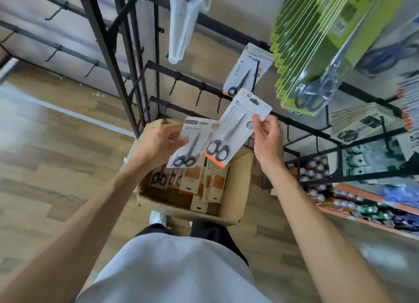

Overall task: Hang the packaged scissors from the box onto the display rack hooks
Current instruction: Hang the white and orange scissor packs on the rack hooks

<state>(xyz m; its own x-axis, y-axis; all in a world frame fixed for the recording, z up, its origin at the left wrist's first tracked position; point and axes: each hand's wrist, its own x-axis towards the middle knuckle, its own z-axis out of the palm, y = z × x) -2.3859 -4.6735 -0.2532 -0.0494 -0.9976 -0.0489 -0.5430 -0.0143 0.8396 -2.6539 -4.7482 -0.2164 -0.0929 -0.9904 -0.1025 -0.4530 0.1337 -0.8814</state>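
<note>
Holding one scissors pack [235, 125] in your right hand [267, 139], fingers pinching its right edge, pack tilted, mid frame. Your left hand [158, 144] grips second scissors pack [192, 144] by its left side, thumb on front. Two packs overlap a little, both above cardboard box [233, 189] on floor. More packs [199, 184] stand inside box. Black display rack [294, 125] runs across right of frame; one matching pack [247, 71] hangs on hook just above yours. Green packs [317, 41] hang upper right.
</note>
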